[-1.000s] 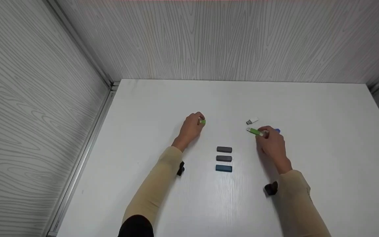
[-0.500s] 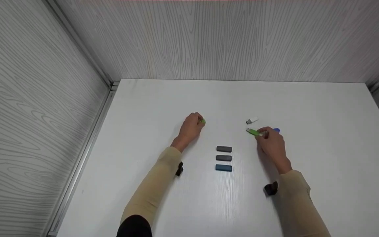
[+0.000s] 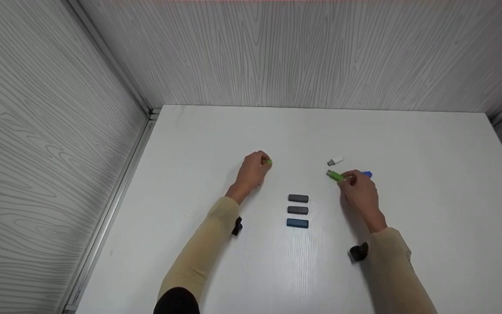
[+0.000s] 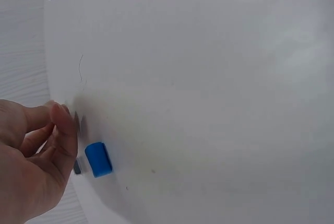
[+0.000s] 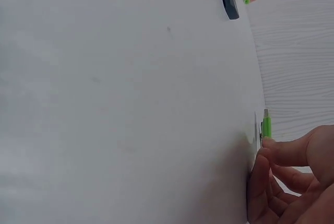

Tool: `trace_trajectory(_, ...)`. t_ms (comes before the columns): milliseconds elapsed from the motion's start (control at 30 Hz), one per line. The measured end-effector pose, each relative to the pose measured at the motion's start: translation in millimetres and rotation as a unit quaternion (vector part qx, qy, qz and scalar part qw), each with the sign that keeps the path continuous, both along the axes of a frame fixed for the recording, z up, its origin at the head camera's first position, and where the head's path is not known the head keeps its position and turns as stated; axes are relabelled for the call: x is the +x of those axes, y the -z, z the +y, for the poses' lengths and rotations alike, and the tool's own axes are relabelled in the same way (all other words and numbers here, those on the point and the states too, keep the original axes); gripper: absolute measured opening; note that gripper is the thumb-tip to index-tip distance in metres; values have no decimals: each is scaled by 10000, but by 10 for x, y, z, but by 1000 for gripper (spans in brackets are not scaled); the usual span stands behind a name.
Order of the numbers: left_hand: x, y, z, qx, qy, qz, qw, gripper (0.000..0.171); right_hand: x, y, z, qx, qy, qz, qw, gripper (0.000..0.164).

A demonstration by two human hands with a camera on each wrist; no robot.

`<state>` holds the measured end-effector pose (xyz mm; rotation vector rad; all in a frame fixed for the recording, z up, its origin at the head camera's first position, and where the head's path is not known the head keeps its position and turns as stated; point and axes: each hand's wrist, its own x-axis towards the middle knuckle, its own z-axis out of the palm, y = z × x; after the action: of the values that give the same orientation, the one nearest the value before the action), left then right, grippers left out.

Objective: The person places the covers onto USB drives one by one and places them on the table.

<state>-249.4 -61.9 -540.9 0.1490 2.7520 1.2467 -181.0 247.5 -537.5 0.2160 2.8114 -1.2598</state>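
My right hand [image 3: 360,187] pinches a green USB stick [image 3: 335,175] between thumb and fingertips, its metal plug pointing left. Just behind that hand a blue piece [image 3: 367,174] shows in part. A white USB stick [image 3: 336,161] lies a little farther back. To the left, my left hand [image 3: 251,172] holds a small green cap [image 3: 269,162] in its fingertips, most of it covered by the fingers. In the left wrist view a blue cap [image 4: 98,159] lies on the table beside this hand, with a small grey-white piece [image 4: 77,166] partly hidden behind the fingers.
Between the forearms, two dark grey sticks [image 3: 298,198] and a dark blue stick [image 3: 297,223] lie in a column on the white table [image 3: 216,131]. Wood-grain panels [image 3: 259,52] rise behind the table and at its left side.
Both hands stay nearly in place with their grips kept. The green USB stick has tipped slightly in the right hand, and less of the green cap shows at the left fingertips.
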Motion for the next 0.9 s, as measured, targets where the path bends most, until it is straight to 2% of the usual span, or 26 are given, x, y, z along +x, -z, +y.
trace_trajectory(233, 32, -3, 26, -29, 22, 84, 10000, 21, 13, -27, -52, -138, -134, -133, 9997, 39)
trace_trajectory(567, 89, 1, 143, -275, 145, 169, 9994, 21, -6, -25, -153, -627, -114, -623, 9960, 37)
trace_trajectory(900, 168, 5, 256, -171, 365, 268, 9988, 20, -2, 3, -232, -644, -259, -357, 9970, 32)
